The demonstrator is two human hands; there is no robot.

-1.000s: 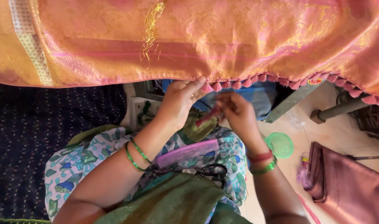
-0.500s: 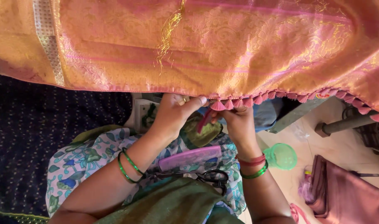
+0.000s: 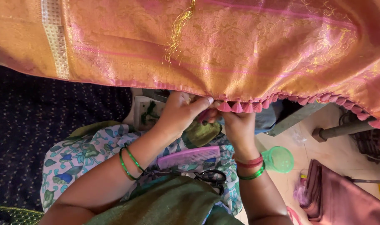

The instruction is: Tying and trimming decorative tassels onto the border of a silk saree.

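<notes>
A pink and gold woven silk cloth (image 3: 223, 50) hangs across the top, its lower hem edged with small pink tassels (image 3: 240, 107). My left hand (image 3: 179, 112) pinches the hem just left of the tassel row. My right hand (image 3: 237, 127) is close beside it under the hem, its fingertips partly hidden by the cloth, with a pink thread or tassel piece (image 3: 204, 116) between the two hands. Both wrists wear green bangles. On my lap lie a pink comb (image 3: 189, 157) and black scissors (image 3: 210, 177).
A green plastic cup (image 3: 280, 159) stands on the floor at right, beside a folded mauve cloth (image 3: 344, 196). A metal bar (image 3: 335, 129) runs at far right. Dark dotted fabric (image 3: 40, 125) covers the left. A white box with green thread (image 3: 146, 112) sits behind my left hand.
Both hands rose to the hem and closed in on the end tassel. The pink piece, earlier held lower between the hands, is now right at the hem. The view shifted slightly.
</notes>
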